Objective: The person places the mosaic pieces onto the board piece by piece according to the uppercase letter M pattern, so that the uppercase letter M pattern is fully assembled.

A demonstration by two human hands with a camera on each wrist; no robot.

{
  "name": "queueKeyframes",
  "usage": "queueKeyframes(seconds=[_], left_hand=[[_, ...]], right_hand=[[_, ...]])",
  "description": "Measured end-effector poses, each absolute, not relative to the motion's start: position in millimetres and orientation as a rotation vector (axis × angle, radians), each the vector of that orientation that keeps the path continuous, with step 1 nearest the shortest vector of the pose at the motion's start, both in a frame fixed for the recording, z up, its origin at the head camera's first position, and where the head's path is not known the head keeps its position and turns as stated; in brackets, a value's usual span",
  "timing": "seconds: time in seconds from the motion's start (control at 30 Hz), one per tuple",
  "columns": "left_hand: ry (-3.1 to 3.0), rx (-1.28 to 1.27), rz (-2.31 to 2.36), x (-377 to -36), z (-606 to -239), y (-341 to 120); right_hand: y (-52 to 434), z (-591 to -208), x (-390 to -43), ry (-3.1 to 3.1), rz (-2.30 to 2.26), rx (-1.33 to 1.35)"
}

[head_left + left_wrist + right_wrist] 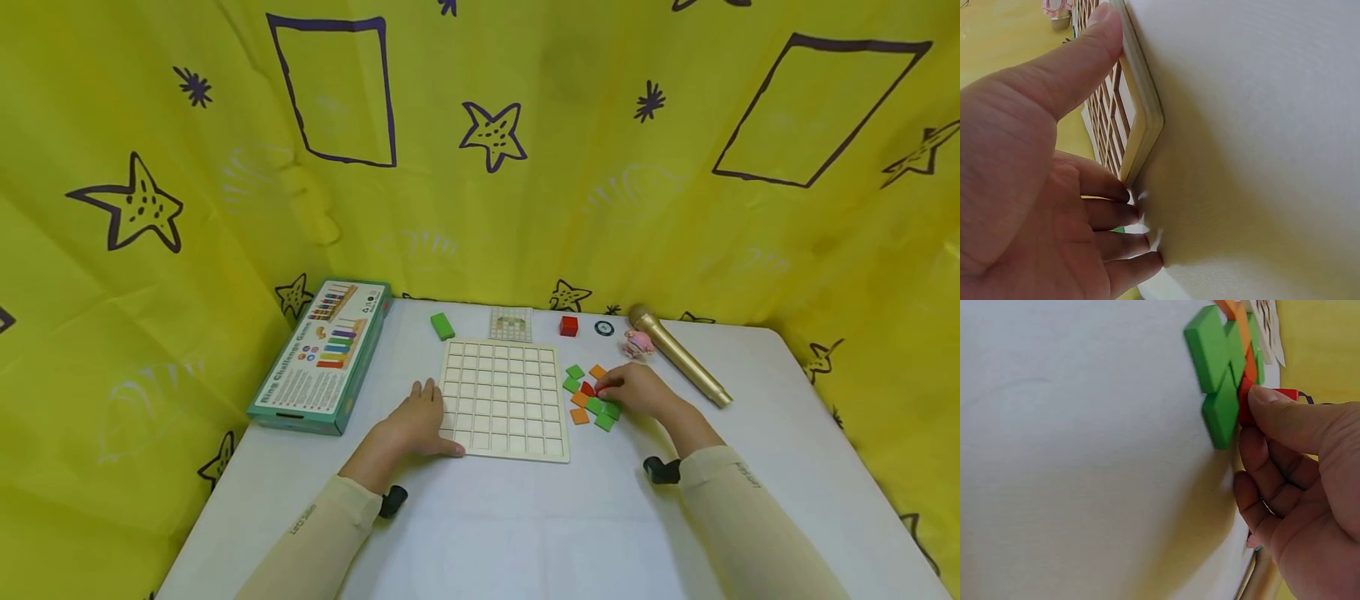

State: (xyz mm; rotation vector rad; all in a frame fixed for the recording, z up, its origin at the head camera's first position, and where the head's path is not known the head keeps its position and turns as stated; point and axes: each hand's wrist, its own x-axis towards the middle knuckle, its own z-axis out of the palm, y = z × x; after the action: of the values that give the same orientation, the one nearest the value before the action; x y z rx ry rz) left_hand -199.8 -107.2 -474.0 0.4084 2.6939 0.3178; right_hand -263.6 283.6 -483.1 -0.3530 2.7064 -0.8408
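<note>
- Two hands on the white table (525, 517); both forearms in cream sleeves.
- Left hand (416, 425) rests flat at the near-left corner of the wooden grid board (504, 398). Fingers straight and loosely together on the table beside the board's left edge; thumb lies along its near edge – the left wrist view shows the thumb (1079, 53) pressed against the board's rim.
- Board lies flat in the middle of the table; its square cells look bare.
- Right hand (637, 390) sits just right of the board, on a small heap of square tiles (592, 396) – green, orange, red.
- Right wrist view: thumb (1285, 415) and curled fingers pinch a red tile (1245, 403), which touches the green tiles (1216, 369) beside it. Whether it is lifted off the table – cannot tell.
- Behind the board: green block (442, 326), small pattern card (511, 323), red cube (569, 326), dark round disc (604, 328).
- Gold microphone (678, 354) lies slanted at the right, a small pink toy (637, 343) touching it.
- Teal game box (322, 358) lies flat on the left of the table.
- Yellow cloth (480, 150) with stars and rectangles surrounds the table.
</note>
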Motion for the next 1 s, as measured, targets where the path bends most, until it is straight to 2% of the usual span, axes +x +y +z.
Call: queueKeyframes(seconds=[0.33, 0.7, 1.0], left_hand=[[2.705, 0.412, 0.319, -198, -474, -108], [2.693, 0.39, 0.319, -198, -474, -107], [2.692, 0.37, 0.304, -200, -476, -106]], right_hand=[[277, -464, -274, 2.732, -0.895, -0.455], [233, -445, -288, 2.645, -0.878, -0.359], [202, -448, -303, 2.612, -0.923, -0.395]])
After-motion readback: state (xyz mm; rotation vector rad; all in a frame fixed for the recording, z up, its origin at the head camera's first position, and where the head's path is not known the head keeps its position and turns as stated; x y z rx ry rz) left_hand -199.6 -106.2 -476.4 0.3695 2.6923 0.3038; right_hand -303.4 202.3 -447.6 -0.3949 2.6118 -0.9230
